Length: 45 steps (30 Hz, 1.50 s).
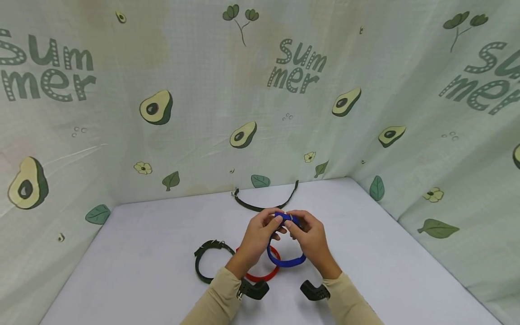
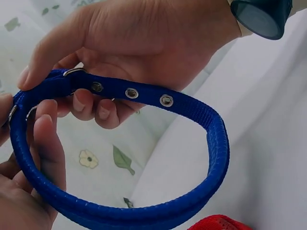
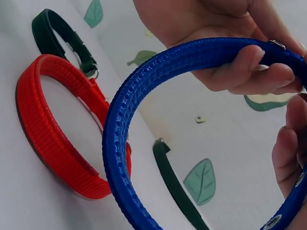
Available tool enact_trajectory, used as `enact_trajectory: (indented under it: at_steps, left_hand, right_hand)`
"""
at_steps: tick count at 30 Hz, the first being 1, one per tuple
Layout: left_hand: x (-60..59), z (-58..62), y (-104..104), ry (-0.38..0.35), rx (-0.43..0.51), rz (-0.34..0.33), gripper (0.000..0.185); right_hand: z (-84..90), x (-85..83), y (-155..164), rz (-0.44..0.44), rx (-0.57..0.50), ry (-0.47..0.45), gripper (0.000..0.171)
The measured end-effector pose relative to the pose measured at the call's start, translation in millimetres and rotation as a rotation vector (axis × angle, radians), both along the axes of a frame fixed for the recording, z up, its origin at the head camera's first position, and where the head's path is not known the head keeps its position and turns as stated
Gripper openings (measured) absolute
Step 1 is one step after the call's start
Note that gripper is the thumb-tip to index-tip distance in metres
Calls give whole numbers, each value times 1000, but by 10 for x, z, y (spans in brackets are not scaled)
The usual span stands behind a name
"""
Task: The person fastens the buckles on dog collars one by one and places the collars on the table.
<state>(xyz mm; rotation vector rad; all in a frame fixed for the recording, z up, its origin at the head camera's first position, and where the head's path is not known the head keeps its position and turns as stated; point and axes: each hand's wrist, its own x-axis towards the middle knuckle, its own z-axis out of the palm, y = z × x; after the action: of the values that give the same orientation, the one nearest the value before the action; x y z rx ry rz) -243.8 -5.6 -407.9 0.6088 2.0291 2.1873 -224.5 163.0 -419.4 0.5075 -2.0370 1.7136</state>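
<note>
Blue collar [image 2: 219, 148], looped, silver eyelets [image 2: 132, 93], left hand [image 1: 257, 233] and right hand [image 1: 313, 234] pinching it

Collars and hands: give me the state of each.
Blue collar: looped, held up; fastening unclear.
Red collar: looped, on the table.
Near green collar: looped, on the table.
Far green collar: unlooped, ends apart.
Left hand: pinching the blue collar.
Right hand: pinching the blue collar.

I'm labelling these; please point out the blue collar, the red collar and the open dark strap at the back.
Blue collar [image 2: 219, 148]: left wrist view, on the bend of its loop.
Red collar [image 3: 50, 134]: right wrist view, on its band's outer face.
Open dark strap [image 3: 175, 187]: right wrist view, midway along its visible length.
</note>
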Motion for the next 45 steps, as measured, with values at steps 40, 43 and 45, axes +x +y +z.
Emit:
enact_trajectory:
  at_steps: [40,43,45]
  left_hand:
    - [61,-84,100,117,-25,113,25]
    - [82,-94,114,147,-39,128,21]
    - [96,-90,126,164,-47,131,20]
  right_hand:
    - [-60,-52,47,58,-232,-203,18]
    - [-52,-56,42,74,-248,-211,22]
    - [-45,-54,38,81,-274,-217,23]
